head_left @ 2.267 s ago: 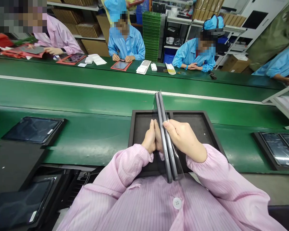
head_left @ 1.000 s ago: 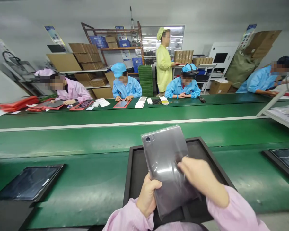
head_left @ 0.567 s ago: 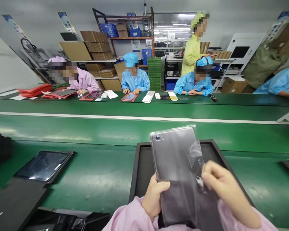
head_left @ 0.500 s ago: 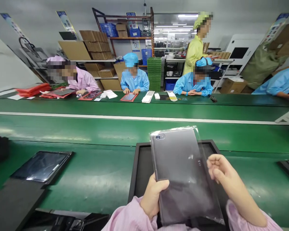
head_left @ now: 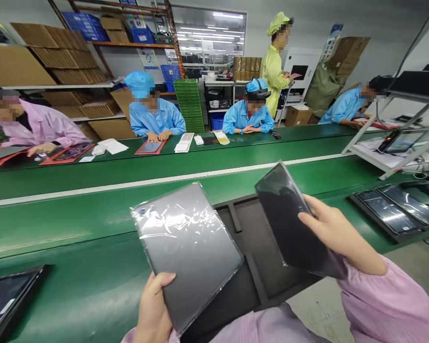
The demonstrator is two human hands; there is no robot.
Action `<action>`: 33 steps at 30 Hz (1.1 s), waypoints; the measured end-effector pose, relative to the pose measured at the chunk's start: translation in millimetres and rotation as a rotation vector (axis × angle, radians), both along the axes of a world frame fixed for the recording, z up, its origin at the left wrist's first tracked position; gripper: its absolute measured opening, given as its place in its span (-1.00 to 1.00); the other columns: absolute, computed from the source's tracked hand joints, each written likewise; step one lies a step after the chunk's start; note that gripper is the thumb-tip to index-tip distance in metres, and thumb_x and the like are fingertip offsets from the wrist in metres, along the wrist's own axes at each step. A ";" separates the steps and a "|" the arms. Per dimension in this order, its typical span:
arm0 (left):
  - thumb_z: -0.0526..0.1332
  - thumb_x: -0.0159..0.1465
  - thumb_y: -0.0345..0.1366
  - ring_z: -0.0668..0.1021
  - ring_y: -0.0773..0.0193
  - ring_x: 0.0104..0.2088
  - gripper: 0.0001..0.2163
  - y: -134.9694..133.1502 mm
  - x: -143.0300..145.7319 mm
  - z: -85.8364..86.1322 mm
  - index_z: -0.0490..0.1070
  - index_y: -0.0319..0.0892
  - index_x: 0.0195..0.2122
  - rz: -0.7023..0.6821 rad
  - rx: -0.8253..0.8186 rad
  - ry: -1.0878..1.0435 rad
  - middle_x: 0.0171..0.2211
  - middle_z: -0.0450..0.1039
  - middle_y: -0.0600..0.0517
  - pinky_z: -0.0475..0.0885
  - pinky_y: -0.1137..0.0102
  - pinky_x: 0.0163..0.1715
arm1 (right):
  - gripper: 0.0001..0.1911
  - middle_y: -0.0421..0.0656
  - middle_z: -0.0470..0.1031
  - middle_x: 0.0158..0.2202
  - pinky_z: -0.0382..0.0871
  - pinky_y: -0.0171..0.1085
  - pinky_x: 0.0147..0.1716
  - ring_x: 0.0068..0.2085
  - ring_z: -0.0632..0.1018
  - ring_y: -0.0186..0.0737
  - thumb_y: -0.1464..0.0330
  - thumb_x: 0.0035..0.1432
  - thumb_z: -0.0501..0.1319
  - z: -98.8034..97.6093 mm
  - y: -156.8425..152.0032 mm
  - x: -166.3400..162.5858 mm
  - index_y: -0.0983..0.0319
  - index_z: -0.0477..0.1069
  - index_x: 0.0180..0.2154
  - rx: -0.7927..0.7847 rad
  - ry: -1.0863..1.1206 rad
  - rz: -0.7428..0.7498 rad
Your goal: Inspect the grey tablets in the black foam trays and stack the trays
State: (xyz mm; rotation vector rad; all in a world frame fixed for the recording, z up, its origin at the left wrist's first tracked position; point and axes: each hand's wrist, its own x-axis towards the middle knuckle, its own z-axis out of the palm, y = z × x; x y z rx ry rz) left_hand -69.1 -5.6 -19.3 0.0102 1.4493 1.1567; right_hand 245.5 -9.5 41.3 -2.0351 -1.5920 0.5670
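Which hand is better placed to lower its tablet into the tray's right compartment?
Probably the right hand: its film-wrapped tablet overlaps that side of the black tray in view. The left hand holds a second tablet farther left.

Single head-worn view, facing forward and down across the bench; left hand and right hand close in the foreground, the window far beyond.

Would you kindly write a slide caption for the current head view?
Left hand holds one wrapped tablet, right hand another tablet, with a divided black tray below.
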 end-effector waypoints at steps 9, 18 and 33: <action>0.18 -0.44 -0.43 0.50 0.17 -0.52 -0.68 -4.4 18.8 4.7 0.30 -0.16 -0.54 0.009 0.042 -0.078 -0.64 0.39 0.13 0.41 0.37 -0.53 | -0.59 0.27 0.17 0.18 0.47 -0.10 -0.30 -0.28 0.59 0.01 0.49 0.21 0.00 -94.9 20.9 -84.6 0.46 0.30 0.07 -0.317 -0.439 0.251; 0.17 -0.43 -0.46 0.38 0.29 -0.62 -0.72 -0.5 41.1 -9.7 0.39 -0.20 -0.57 -0.138 0.256 -0.147 -0.62 0.42 0.07 0.31 0.44 -0.62 | -0.61 -0.27 0.11 -0.67 0.13 -0.36 -0.58 -0.61 0.23 -0.36 0.14 0.15 -0.04 -49.0 34.5 -46.8 0.19 -0.01 -0.61 0.129 0.162 0.524; 0.09 -0.37 -0.44 0.28 0.36 -0.63 -0.78 -8.1 61.0 -25.2 0.33 -0.22 -0.59 -0.326 0.385 -0.250 -0.67 0.28 0.10 0.16 0.45 -0.62 | -0.62 -0.25 0.30 -0.63 0.30 -0.38 -0.57 -0.56 0.42 -0.33 0.09 0.25 0.09 -70.1 -30.4 -150.1 0.14 0.38 -0.52 0.200 0.620 1.008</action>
